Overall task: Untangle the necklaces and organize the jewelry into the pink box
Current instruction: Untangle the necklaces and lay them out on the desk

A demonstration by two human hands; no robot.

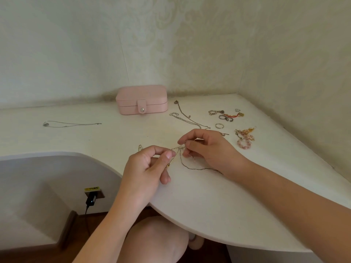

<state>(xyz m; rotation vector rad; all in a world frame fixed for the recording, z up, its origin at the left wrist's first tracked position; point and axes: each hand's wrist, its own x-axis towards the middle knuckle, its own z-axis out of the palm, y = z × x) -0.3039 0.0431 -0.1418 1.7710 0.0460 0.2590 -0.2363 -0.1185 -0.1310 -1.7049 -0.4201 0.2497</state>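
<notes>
Currently, the tangled necklaces [179, 148] lie near the front edge of the white table [218, 202], with the knotted part lifted slightly between both hands. The left hand [146, 166] pinches a gold-coloured strand between thumb and forefinger. The right hand [207, 149] pinches a grey strand at the knot, just beside the left hand's pinch, with its other fingers curled. The chains are fine metal links: very light, fully limp, and likely to slip through a loose pinch. A hard pull would probably tighten the knot or snap a link, so grip close to the knot on either side and ease the loops apart with the fingertips. The pink box [141, 99], a rounded rectangular case with a matte, leather-like skin and a snap tab, stands closed at the back of the table by the wall. One thin silver necklace [70, 123] lies stretched out, well apart to the left. Loose chains [187, 119], rings [219, 126] and a pink bead bracelet [244, 144] lie to the right of the box.
</notes>
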